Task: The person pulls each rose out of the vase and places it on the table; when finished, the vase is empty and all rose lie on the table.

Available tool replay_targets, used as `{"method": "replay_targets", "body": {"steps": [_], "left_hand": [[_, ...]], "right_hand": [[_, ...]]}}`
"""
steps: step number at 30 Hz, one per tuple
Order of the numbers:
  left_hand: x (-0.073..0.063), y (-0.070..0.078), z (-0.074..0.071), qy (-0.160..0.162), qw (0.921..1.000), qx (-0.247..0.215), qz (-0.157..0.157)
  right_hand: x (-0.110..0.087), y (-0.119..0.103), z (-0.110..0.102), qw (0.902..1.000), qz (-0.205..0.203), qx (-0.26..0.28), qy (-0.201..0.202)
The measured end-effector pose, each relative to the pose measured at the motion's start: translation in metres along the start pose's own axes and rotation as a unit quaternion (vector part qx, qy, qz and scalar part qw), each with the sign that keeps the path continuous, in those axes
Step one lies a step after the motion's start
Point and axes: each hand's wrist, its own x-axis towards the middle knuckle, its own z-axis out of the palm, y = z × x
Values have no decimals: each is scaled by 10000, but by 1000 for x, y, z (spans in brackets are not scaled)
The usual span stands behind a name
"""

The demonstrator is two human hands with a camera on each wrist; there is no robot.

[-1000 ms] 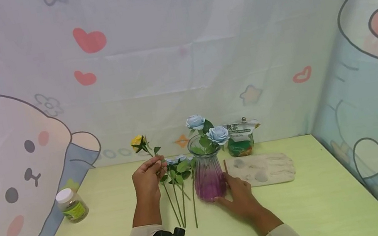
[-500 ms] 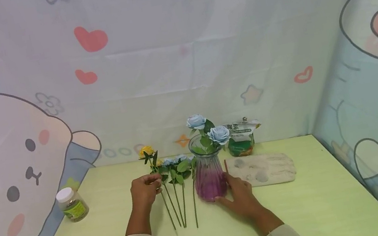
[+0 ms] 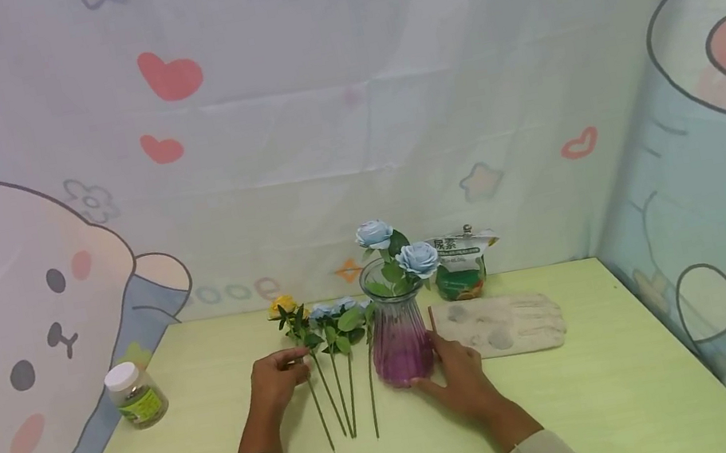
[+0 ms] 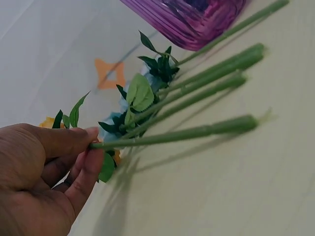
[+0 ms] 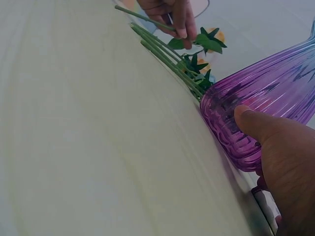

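Well, right hand [image 3: 461, 383]: curled round the vase [image 3: 399, 341], low on its right side.
Left hand [image 3: 277, 379]: finger and thumb pinching a yellow rose [image 3: 283, 305] by its stem.
Vase: upright, right of the lying flowers [image 3: 350, 319], two blue roses [image 3: 417, 260] in it.
Jar [image 3: 140, 403]: well left.
Pouch [image 3: 461, 270]: far, behind the vase's right.
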Motion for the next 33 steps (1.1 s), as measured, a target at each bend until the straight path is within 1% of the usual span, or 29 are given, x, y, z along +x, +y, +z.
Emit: {"method": "replay_targets", "body": {"steps": [4, 7, 9, 11, 14, 19, 21, 23, 27, 31, 33], "left_hand": [[2, -9, -2, -53, 9998, 156, 114], [3, -14, -2, -33, 9993, 277, 240], [4, -17, -2, 7, 9983, 446, 366], [4, -21, -1, 103, 9967, 632, 499], [6, -25, 2, 286, 9919, 935, 807], [7, -30, 7, 666, 9841, 1221, 1104], [7, -31, 9, 807, 9828, 1219, 1127], [6, -31, 9, 877, 9817, 1205, 1187], [5, -32, 9, 927, 9820, 1182, 1144], [9, -37, 8, 945, 9818, 1258, 1059], [10, -40, 8, 968, 9809, 1302, 1073]], "right_hand": [[0, 0, 0, 10000, 23, 13, -11], [0, -1, 0, 10000, 62, 6, -29], [0, -1, 0, 10000, 62, -11, -20], [0, -2, 0, 10000, 65, -19, -28], [-1, -2, 0, 10000, 55, -15, -24], [-1, -2, -1, 10000, 35, -55, -4], [-1, -3, -2, 10000, 36, -71, 1], [-1, -4, -2, 10000, 65, -44, -14], [-1, -5, -3, 9999, 125, -56, -59], [-1, -6, -3, 9999, 140, -81, -51], [-1, -6, -3, 9998, 156, -68, -66]]}}
